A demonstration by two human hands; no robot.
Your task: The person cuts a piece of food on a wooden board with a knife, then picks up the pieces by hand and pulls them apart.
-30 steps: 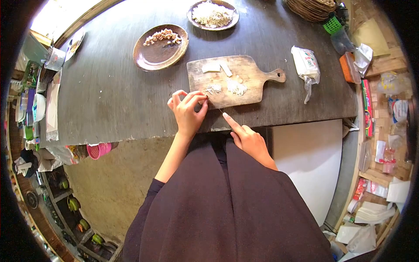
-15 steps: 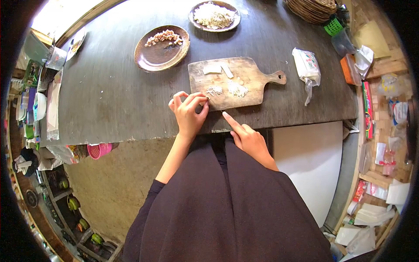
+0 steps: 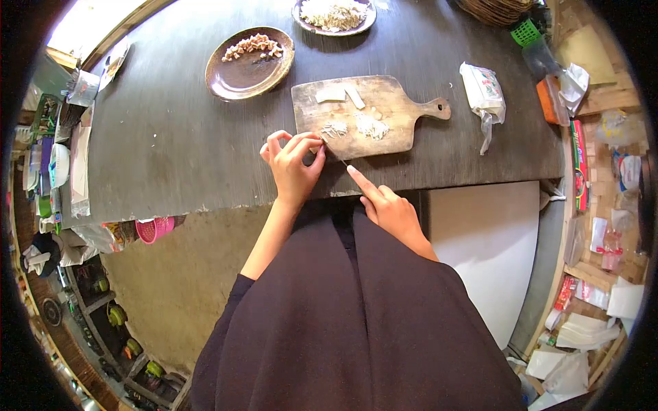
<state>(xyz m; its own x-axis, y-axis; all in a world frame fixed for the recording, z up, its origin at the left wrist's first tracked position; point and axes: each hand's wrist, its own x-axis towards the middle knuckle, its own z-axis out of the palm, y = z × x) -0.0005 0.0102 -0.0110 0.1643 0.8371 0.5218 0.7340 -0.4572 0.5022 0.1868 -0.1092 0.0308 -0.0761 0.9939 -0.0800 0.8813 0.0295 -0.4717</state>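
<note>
A wooden cutting board (image 3: pixel 394 113) with a handle lies on the dark table. On it are two pale white slabs (image 3: pixel 332 94) and small heaps of chopped white pieces (image 3: pixel 372 126). At the board's near left corner, my left hand (image 3: pixel 295 164) is closed in a pinch, and the small thing between its fingertips is hidden. My right hand (image 3: pixel 391 209) grips a thin knife (image 3: pixel 342 159), index finger stretched along it. The blade slants over the board's near edge toward my left fingertips; its handle is hidden in my palm.
Beyond the board stand a brown plate (image 3: pixel 233 81) of diced pinkish-brown pieces and another plate (image 3: pixel 370 20) heaped with pale shreds. A white plastic packet (image 3: pixel 483 92) lies right of the board's handle. The table's near edge (image 3: pixel 226 208) runs just below my hands.
The whole view has shifted slightly, so the table's things sit a little higher. Both hands stay at the board's near edge, and the knife blade shows more clearly between them.
</note>
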